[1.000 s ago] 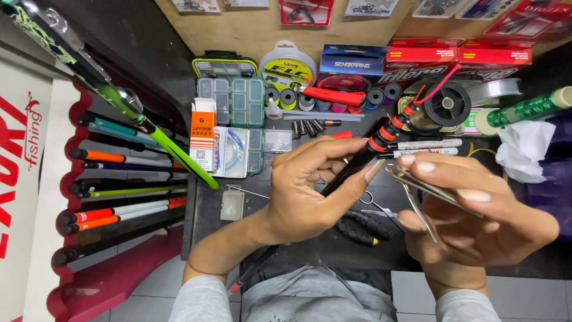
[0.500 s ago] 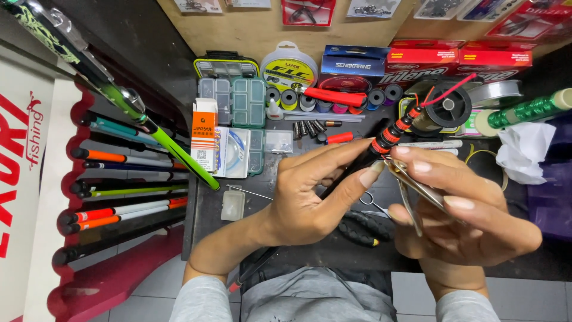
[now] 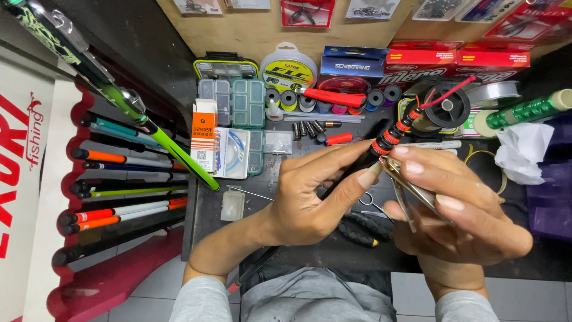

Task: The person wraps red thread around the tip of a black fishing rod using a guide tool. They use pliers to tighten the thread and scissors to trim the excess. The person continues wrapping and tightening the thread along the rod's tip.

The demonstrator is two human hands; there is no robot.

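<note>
Past the racked rods (image 3: 119, 179) and tackle boxes (image 3: 233, 102), the left hand (image 3: 310, 197) pinches the black rod (image 3: 357, 167) over the cluttered bench (image 3: 205, 209), while the right hand (image 3: 459, 209) closes around metal scissors (image 3: 411, 191) touching its banded section.

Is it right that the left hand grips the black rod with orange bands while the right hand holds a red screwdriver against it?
Not quite. The head view shows the right hand holding slim metal scissors, not a screwdriver, against the black rod with orange bands; the left hand does grip it.

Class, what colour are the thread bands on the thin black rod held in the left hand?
Orange-red bands with white edges, clearest in the head view.
</note>
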